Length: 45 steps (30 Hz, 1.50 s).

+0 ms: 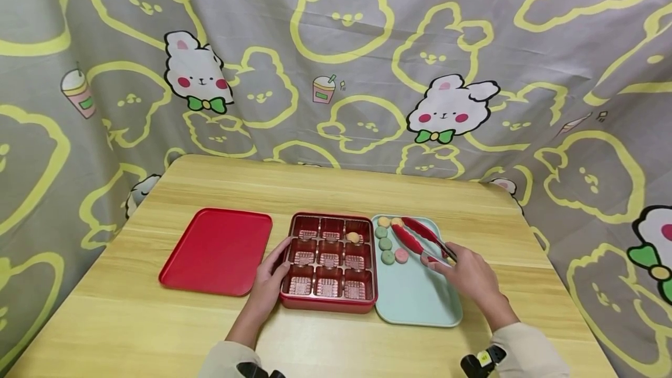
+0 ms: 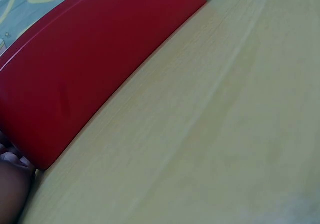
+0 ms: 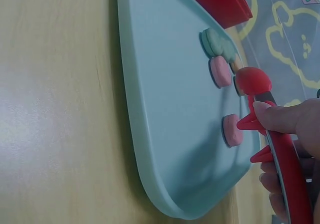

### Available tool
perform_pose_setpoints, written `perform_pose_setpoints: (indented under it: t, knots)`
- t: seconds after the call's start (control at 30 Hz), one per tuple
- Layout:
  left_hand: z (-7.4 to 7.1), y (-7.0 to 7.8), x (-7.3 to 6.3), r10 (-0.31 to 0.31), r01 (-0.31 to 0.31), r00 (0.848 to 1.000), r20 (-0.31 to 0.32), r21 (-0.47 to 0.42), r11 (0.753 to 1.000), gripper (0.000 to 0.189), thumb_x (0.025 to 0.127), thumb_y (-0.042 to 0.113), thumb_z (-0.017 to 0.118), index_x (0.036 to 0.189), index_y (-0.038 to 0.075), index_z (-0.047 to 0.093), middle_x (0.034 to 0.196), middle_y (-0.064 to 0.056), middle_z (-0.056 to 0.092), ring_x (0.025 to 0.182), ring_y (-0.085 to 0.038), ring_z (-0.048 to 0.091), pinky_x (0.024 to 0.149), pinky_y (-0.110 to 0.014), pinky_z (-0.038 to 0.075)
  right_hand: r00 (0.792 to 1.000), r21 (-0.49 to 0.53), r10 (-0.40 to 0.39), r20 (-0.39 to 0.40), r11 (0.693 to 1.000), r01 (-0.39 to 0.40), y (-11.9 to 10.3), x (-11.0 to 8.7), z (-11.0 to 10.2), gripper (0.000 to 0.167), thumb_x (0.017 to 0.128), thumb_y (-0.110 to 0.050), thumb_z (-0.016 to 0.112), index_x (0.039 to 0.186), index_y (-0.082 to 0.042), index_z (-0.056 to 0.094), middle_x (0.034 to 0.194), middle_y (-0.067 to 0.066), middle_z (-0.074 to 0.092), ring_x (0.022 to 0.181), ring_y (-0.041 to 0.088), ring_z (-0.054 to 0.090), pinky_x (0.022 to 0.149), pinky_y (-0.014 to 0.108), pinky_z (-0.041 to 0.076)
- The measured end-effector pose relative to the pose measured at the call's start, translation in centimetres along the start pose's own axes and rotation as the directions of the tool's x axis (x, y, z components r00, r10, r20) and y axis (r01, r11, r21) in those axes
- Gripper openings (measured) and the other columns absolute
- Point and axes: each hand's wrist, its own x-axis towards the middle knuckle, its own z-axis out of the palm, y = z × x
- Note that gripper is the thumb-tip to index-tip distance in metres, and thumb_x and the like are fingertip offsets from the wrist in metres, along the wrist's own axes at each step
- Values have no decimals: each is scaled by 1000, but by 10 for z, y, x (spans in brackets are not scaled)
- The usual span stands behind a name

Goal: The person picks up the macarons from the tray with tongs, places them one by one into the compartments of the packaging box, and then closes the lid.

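Observation:
A red box (image 1: 329, 304) with nine compartments stands mid-table, one yellow-orange macaron (image 1: 353, 237) in its far right compartment. My left hand (image 1: 268, 282) holds the box's left side, thumb and fingertips at the rim. In the left wrist view the box's front wall (image 2: 95, 68) fills the upper left. My right hand (image 1: 469, 273) grips red-and-metal tongs (image 1: 412, 241) over the far part of the light blue tray (image 1: 417, 302). The tongs' heads are right by an orange macaron (image 1: 397, 222). Green macarons (image 1: 385, 244) and a pink macaron (image 1: 401, 255) lie nearby. Another pink macaron (image 3: 232, 130) shows beneath the tongs.
A flat red lid (image 1: 217, 252) lies left of the box on the wooden table (image 1: 325, 340). The light blue tray sits against the box's right side. Behind the table hangs a grey curtain (image 1: 367, 74) with cartoon animals.

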Motion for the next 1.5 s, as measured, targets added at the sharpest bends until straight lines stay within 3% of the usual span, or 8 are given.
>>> perform_pose_setpoints:
  t: [0.77,1.07,1.2,1.5]
  knots:
    - [1,-1,1,-16,16,1000,-9,-1,1000,51,96,1,42,144,17,41,151,-6,32,135,-22,31,95,-10,35,999,10,28,44,1000,-28,1,9,5,77,80,-48,69,135,2,48,125,27,55,92,32,55,63,35,41]
    - [1,-1,1,-9,9,1000,-13,-6,1000,52,95,0,42,144,18,40,151,-7,32,135,-23,31,93,-13,39,999,19,20,30,1000,-20,0,6,2,80,79,-54,67,135,0,49,125,27,56,90,31,55,59,31,37]
    - [1,-1,1,-10,10,1000,-15,-1,1000,52,95,0,42,143,18,41,151,-6,32,137,-21,28,95,-10,34,1000,12,8,15,1000,-8,-1,6,1,83,78,-57,66,135,0,49,125,27,55,92,32,56,59,33,40]
    - [1,0,1,-7,7,1000,-10,-12,1000,52,95,0,42,145,16,39,151,-7,33,135,-23,32,93,-13,39,999,17,-30,-30,999,30,-13,1,-5,80,76,-53,70,132,1,51,124,27,57,98,39,58,65,44,47]
